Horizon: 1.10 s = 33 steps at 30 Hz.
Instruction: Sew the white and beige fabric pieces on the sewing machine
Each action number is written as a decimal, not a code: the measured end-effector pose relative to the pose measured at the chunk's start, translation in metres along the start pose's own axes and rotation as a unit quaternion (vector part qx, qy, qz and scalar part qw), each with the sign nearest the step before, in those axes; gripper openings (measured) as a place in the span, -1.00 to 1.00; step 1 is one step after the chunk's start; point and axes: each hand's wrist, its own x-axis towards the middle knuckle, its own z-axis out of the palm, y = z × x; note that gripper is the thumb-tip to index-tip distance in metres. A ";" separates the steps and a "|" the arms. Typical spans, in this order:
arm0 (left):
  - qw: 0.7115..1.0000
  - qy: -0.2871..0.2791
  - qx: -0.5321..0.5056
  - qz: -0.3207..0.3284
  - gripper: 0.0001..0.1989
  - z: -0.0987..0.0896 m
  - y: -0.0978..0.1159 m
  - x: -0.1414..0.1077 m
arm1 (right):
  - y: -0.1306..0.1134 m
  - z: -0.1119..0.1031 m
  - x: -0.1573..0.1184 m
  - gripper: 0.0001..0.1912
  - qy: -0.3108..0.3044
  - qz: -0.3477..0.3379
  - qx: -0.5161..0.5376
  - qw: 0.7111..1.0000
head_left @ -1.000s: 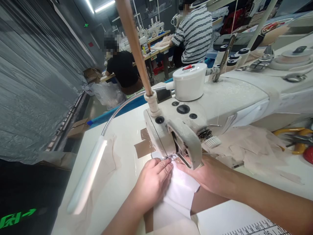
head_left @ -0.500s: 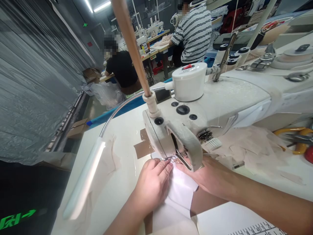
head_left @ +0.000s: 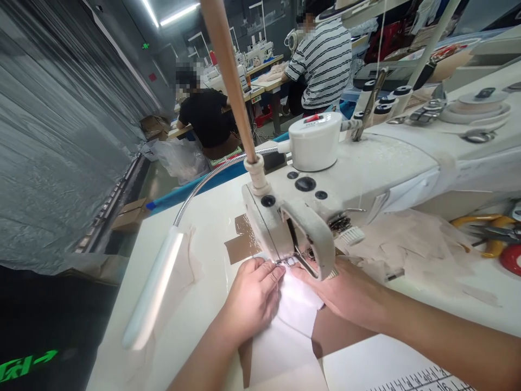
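Observation:
A white sewing machine [head_left: 264, 222] stands over pale fabric [head_left: 295, 304] on the table. My left hand [head_left: 256, 296] is beside the presser foot, its thumb and fingers pinched together on the fabric's left edge. To the right, my right hand [head_left: 345, 288] lies on the fabric, its fingertips partly hidden behind the machine's curved guard [head_left: 323, 233]; how its fingers are set cannot be made out. The fabric runs between both hands towards me.
A lit lamp [head_left: 152, 293] on a bendy neck hangs at the left. Sheer fabric scraps [head_left: 415, 244] and yellow-handled scissors [head_left: 494, 239] lie at the right. A printed ruler [head_left: 423, 380] is near the front edge. Two people sit at machines behind.
The camera view has shifted slightly. The fabric's right corner sits a little closer to the machine, and both hands remain beside the presser foot.

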 end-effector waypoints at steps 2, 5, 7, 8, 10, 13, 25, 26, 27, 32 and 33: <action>1.000 -0.016 -0.003 -0.013 -0.73 -0.004 0.004 -0.001 | 0.002 -0.003 0.000 -0.72 -0.002 -0.003 0.027 1.000; 0.999 -0.033 -0.010 -0.031 -0.71 -0.012 0.021 -0.003 | 0.005 -0.008 0.000 -0.74 0.011 0.005 0.046 0.999; 0.998 -0.055 -0.026 -0.034 -0.65 -0.019 0.037 -0.003 | 0.006 -0.011 0.001 -0.73 0.022 0.017 0.047 0.999; 0.996 -0.074 -0.036 -0.032 -0.61 -0.022 0.045 -0.004 | 0.006 -0.013 0.001 -0.73 0.025 0.020 0.044 0.999; 0.991 -0.118 -0.047 -0.031 -0.58 -0.026 0.058 -0.005 | 0.004 -0.016 0.000 -0.73 0.014 0.017 0.036 0.999; 0.988 -0.149 -0.038 -0.030 -0.63 -0.029 0.062 -0.013 | 0.002 -0.019 -0.002 -0.73 -0.023 0.003 0.014 1.000; 0.991 -0.120 -0.026 -0.061 -0.66 -0.049 0.051 -0.052 | 0.004 -0.016 -0.006 -0.66 -0.052 0.012 -0.025 0.998; 0.989 -0.127 -0.041 -0.065 -0.67 -0.051 0.053 -0.050 | 0.004 -0.016 -0.006 -0.65 -0.053 0.015 -0.019 0.998; 0.987 -0.133 -0.054 -0.067 -0.69 -0.053 0.054 -0.048 | 0.004 -0.016 -0.006 -0.65 -0.055 0.018 -0.015 0.998; 0.988 -0.129 -0.067 -0.057 -0.72 -0.052 0.054 -0.028 | 0.004 -0.017 -0.006 -0.64 -0.049 0.024 -0.012 0.998; 0.989 -0.124 -0.065 -0.052 -0.72 -0.050 0.053 -0.023 | 0.004 -0.017 -0.006 -0.64 -0.047 0.021 -0.012 0.999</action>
